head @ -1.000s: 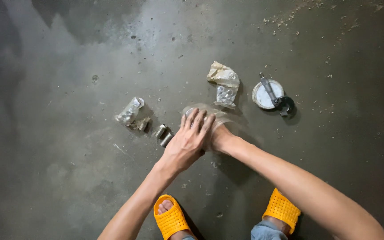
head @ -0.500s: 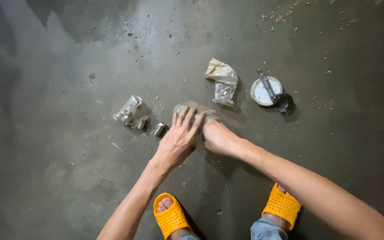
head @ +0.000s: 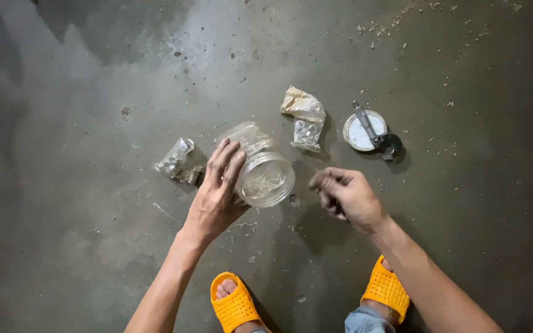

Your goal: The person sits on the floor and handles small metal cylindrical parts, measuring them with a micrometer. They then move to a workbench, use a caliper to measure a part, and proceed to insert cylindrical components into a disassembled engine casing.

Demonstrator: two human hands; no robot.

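Note:
A clear glass jar [head: 260, 166] is tilted with its open mouth toward me, and my left hand [head: 216, 194] grips its left side. Small pale bits lie inside it. My right hand [head: 343, 194] hovers just right of the jar's mouth with fingers curled in; whether it pinches something small, I cannot tell. Beyond the jar lie a crumpled paper wrap and a small clear bag of parts [head: 305, 120]. A round white lid [head: 359, 131] with a dark tool [head: 377, 132] across it sits to the right.
The floor is grey concrete [head: 81, 246] with scattered specks. A small plastic bag of metal pieces [head: 175, 159] lies left of my left hand. My feet in orange slippers [head: 234, 305] are at the bottom edge.
My hands were both pressed together over the jar on the floor. Now my left hand has tipped the jar up, and my right hand has pulled away to the right.

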